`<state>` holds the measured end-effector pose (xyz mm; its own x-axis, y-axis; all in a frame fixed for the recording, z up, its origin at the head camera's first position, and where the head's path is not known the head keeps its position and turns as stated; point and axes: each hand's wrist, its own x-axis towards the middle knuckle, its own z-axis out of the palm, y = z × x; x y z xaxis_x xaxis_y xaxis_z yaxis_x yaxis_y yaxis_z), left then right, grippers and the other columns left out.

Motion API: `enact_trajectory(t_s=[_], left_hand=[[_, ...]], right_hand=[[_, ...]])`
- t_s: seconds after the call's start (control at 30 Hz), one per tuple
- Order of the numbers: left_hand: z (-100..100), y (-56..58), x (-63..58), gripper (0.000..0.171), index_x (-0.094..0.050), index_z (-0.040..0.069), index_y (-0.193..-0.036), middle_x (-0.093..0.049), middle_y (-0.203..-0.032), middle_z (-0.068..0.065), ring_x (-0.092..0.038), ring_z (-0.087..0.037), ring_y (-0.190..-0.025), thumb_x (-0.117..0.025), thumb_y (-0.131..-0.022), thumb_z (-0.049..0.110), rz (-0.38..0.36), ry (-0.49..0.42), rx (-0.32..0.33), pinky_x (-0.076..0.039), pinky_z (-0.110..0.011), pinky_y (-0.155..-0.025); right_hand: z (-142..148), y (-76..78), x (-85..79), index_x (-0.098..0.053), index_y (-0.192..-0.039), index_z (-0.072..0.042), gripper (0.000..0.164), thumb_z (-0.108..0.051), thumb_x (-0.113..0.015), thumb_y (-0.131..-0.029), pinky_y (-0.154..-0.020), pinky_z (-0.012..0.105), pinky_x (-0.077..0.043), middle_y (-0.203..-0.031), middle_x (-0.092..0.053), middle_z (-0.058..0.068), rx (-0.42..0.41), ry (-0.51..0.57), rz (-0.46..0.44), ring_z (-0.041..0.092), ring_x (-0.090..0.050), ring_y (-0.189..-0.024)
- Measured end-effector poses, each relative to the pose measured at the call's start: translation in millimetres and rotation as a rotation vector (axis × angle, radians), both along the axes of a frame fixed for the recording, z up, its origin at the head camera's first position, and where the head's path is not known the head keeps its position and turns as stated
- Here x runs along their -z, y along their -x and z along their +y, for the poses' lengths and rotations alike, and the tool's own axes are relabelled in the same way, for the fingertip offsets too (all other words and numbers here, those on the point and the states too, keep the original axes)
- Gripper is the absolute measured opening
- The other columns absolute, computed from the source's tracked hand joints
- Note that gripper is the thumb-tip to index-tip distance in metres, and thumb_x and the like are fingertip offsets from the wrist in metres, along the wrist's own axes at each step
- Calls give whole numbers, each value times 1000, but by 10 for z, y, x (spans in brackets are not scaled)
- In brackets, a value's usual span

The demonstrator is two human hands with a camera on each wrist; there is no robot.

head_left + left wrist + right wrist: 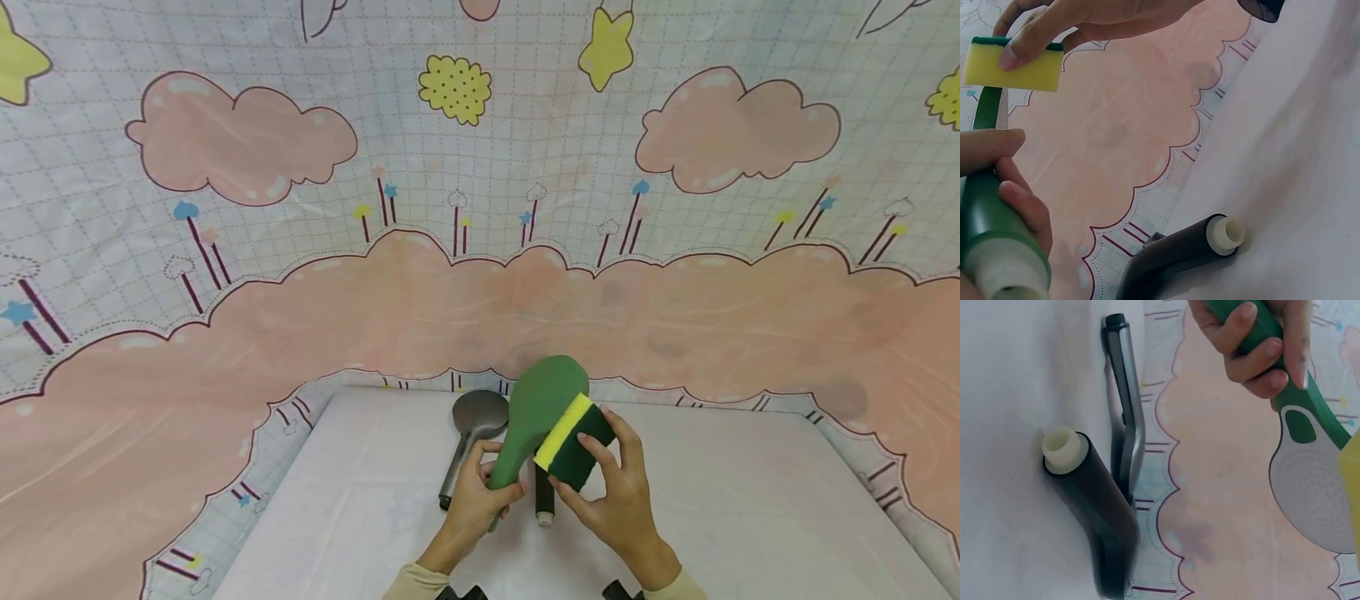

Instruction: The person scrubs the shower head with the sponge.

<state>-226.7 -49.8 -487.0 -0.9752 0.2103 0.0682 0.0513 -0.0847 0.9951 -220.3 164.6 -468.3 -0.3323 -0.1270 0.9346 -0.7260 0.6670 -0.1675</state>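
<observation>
My left hand grips the handle of a green shower head, which is raised with its round head tilted up and away. Its pale, dotted spray face shows in the right wrist view, and a whitish threaded end in the left wrist view. Between thumb and fingers, my right hand pinches a sponge, yellow with a dark green scouring layer. The sponge's yellow side faces the back of the shower head and overlaps its lower right edge in the head view.
On the white table, a grey shower head lies left of the green one. A black shower head with a cream connector lies beside it, mostly hidden behind the green one in the head view. A patterned cloth rises behind the table.
</observation>
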Motion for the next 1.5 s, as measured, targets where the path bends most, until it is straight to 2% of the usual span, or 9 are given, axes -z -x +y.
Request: enact_trajectory(t_s=[0.17, 0.37, 0.47, 0.6, 0.77, 1.07, 1.17, 1.3, 1.5], left_hand=[[-16, 17, 16, 53, -42, 6, -125, -66, -79, 0, -51, -9, -48, -73, -82, 1, -6, -1, 1, -46, -21, -48], [-32, 47, 50, 49, -47, 4, -122, -69, -98, -18, -58, -8, -58, -73, -80, 0, 38, -7, -2, -48, -21, -50], [-47, 61, 74, 47, -52, 5, -120, -67, -105, -15, -62, -8, -73, -74, -79, 2, 102, 60, -40, -52, -22, -62], [-65, 79, 98, 41, -58, 10, -116, -69, -104, -10, -62, -9, -87, -76, -79, 7, 182, 165, -96, -51, -24, -76], [-75, 82, 118, 40, -60, 10, -113, -71, -100, -13, -62, -9, -78, -76, -77, 7, 234, 177, -105, -51, -23, -71], [-106, 90, 95, 40, -62, 5, -110, -71, -96, -18, -61, -7, -73, -77, -74, 1, 256, 132, -72, -50, -22, -66], [-139, 116, 90, 40, -61, 3, -111, -70, -98, -21, -62, -6, -75, -76, -74, 0, 279, 128, -36, -51, -23, -68], [-194, 143, 107, 41, -60, 1, -113, -70, -101, -24, -63, -6, -77, -75, -75, 1, 294, 127, 8, -52, -24, -70], [-242, 161, 132, 41, -61, 3, -113, -70, -100, -23, -63, -6, -79, -75, -74, 2, 316, 148, 28, -51, -25, -71]], right_hand=[[0, -10, -11, -63, -120, -4, 61, -55, -65, -88, -116, 18, -28, -137, -46, 32, -16, -2, 7, 33, -44, -129], [41, -26, -52, -63, -120, -3, 62, -56, -64, -88, -116, 18, -28, -139, -46, 31, -27, 3, -5, 30, -43, -131], [72, -19, -70, -63, -120, -2, 62, -55, -64, -88, -115, 18, -29, -139, -46, 32, -34, 14, -5, 29, -43, -131], [123, -15, -95, -63, -121, -2, 63, -56, -64, -88, -114, 17, -30, -140, -45, 32, -43, 37, -10, 26, -43, -133], [170, -19, -125, -63, -121, -2, 65, -57, -64, -87, -112, 16, -32, -141, -44, 31, -59, 60, -19, 24, -42, -135], [266, 14, -163, -64, -120, 2, 67, -56, -65, -87, -112, 17, -34, -138, -45, 35, -134, 89, -19, 25, -42, -135], [320, 25, -191, -62, -123, 3, 63, -49, -69, -87, -109, 15, -36, -140, -42, 36, -194, 126, -70, 24, -41, -138], [371, 13, -224, -58, -128, 4, 58, -27, -75, -82, -106, 13, -38, -144, -39, 35, -271, 172, -156, 22, -40, -141], [405, -6, -236, -54, -133, 5, 62, -11, -72, -76, -107, 13, -38, -146, -37, 34, -313, 202, -208, 18, -42, -136]])
